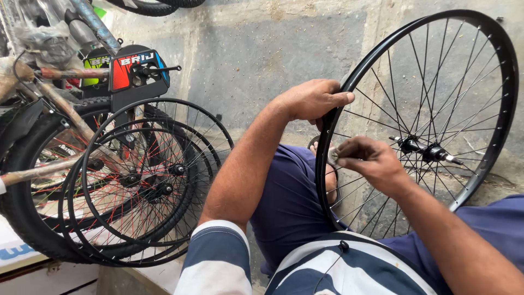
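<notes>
Wheels (144,188) with black rims lean stacked against a parked bicycle (41,139) at the far left, some laced with red spokes, beside a grey concrete wall (262,54). Moving right, the left hand (311,100) curls over the top left edge of a black spoked wheel (491,136), fingers wrapped down around the rim and thumb behind it, closed firmly on the metal. Just below, the right hand (367,159) is pinched nearly shut, fingertips pressed together on a small part at the inner face of the rim where a spoke meets it; what the part is cannot be told. This wheel stands upright on edge between the person's knees, its hub (426,148) axle pointing towards the camera and slightly right.
</notes>
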Tool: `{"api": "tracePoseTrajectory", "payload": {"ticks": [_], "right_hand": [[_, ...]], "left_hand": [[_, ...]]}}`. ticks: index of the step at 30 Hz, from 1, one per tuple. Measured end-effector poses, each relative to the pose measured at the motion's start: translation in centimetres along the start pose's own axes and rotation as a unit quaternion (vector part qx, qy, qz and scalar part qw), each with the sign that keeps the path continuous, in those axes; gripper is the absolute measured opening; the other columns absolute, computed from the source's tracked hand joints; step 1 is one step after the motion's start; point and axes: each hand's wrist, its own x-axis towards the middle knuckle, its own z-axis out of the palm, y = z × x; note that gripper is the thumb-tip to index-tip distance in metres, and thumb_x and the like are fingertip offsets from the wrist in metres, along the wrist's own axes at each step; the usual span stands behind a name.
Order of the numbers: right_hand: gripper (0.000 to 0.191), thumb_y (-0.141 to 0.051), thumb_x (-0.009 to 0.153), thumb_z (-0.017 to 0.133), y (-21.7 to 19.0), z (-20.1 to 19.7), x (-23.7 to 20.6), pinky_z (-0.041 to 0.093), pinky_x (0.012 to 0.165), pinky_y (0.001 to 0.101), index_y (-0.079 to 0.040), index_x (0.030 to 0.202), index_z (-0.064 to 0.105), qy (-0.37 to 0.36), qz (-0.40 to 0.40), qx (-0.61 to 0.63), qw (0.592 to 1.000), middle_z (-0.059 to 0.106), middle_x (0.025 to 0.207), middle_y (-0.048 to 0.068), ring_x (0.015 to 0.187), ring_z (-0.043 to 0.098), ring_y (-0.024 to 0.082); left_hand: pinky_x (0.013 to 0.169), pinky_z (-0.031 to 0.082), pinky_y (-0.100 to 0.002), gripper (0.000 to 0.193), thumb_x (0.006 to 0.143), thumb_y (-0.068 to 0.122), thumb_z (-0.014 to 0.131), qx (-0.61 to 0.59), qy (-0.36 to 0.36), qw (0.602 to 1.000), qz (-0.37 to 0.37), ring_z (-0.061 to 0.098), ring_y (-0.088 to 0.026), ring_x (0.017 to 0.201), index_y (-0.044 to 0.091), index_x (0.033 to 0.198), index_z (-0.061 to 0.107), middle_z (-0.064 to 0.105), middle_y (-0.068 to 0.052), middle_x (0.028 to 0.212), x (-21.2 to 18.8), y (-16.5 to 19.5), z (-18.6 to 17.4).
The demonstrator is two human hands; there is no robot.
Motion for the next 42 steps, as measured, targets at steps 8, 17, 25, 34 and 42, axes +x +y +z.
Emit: {"api": "tracePoseTrajectory", "payload": {"ticks": [8, 17, 25, 34, 42], "right_hand": [[0.027, -0.017, 0.092, 0.076, 0.1, 0.2, 0.0, 0.058, 0.090, 0.0353, 0.001, 0.112, 0.073, -0.008, -0.100, 0.037, 0.994, 0.071, 0.108, 0.009, 0.101, 0.070, 0.020], [0.056, -0.013, 0.078, 0.079, 0.9, 0.7, 0.5, 0.056, 0.080, 0.0372, -0.001, 0.130, 0.064, 0.047, -0.072, -0.201, 0.976, 0.073, 0.107, 0.017, 0.089, 0.068, 0.025], [0.024, -0.017, 0.085, 0.077, 1.0, -0.8, -0.2, 0.061, 0.086, 0.0340, -0.007, 0.107, 0.079, 0.043, -0.156, -0.177, 0.971, 0.079, 0.112, 0.010, 0.100, 0.078, 0.021], [0.023, -0.016, 0.085, 0.078, -1.5, -2.8, -1.7, 0.062, 0.080, 0.0346, -0.003, 0.105, 0.077, 0.168, -0.251, -0.272, 0.914, 0.075, 0.115, 0.014, 0.096, 0.076, 0.027], [0.021, -0.017, 0.091, 0.076, -0.6, -1.5, 1.3, 0.061, 0.078, 0.0323, -0.002, 0.106, 0.077, 0.130, -0.184, -0.176, 0.958, 0.079, 0.104, 0.012, 0.090, 0.077, 0.020]], "left_hand": [[0.052, 0.065, -0.035, 0.051, 0.099, 0.051, 0.052, -0.007, 0.007, 1.000, 0.005, 0.077, -0.018, 0.060, 0.001, 0.101, 0.065, 0.071, -0.008, 0.073, 0.2, -0.1, -0.2], [0.053, 0.063, -0.036, 0.057, 0.097, 0.055, 0.053, 0.010, 0.002, 1.000, 0.019, 0.076, -0.019, 0.060, 0.000, 0.101, 0.066, 0.073, -0.010, 0.074, 1.7, -1.6, 0.0], [0.067, 0.064, -0.041, 0.062, 0.085, 0.058, 0.063, -0.008, 0.186, 0.981, 0.061, 0.081, -0.022, 0.070, 0.005, 0.117, 0.065, 0.077, -0.009, 0.077, 7.4, 0.8, 1.2], [0.074, 0.057, -0.045, 0.054, 0.087, 0.056, 0.065, 0.146, 0.115, 0.979, 0.081, 0.075, -0.031, 0.078, 0.004, 0.088, 0.077, 0.076, -0.015, 0.078, 3.9, -1.0, 0.9], [0.065, 0.059, -0.043, 0.058, 0.095, 0.057, 0.054, 0.080, 0.069, 0.994, 0.016, 0.075, -0.024, 0.065, 0.004, 0.080, 0.073, 0.072, -0.010, 0.067, 2.8, 0.5, 0.3]]}}
